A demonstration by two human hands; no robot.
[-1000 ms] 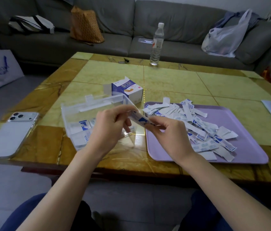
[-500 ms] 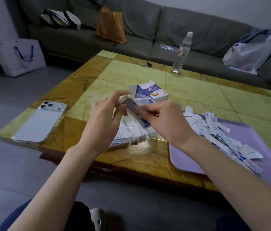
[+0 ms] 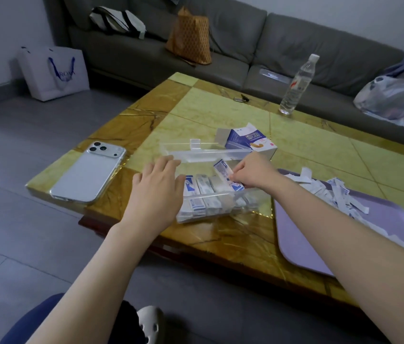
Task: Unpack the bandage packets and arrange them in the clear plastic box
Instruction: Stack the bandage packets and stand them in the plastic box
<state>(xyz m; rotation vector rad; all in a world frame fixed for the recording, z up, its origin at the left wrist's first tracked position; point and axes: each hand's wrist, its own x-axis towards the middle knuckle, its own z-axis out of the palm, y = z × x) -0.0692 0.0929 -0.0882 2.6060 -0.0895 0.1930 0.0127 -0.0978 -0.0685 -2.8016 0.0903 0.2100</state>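
The right hand (image 3: 253,173) is pinching one tilted bandage packet (image 3: 221,170), its lower end at the row of packets (image 3: 202,186) inside the clear plastic box (image 3: 211,194) near the counter's (image 3: 221,115) front edge. The left hand (image 3: 157,192), fingers straight, is resting against the box's left side. A purple tray (image 3: 307,234) carrying loose packets (image 3: 332,192) is lying just right.

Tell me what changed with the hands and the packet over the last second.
The left hand let go of the bandage packet and dropped to the left side of the clear plastic box, fingers straight. The right hand, now pinching the packet alone, lowered it into the box beside the stored packets. The phone, carton and purple tray stayed put.
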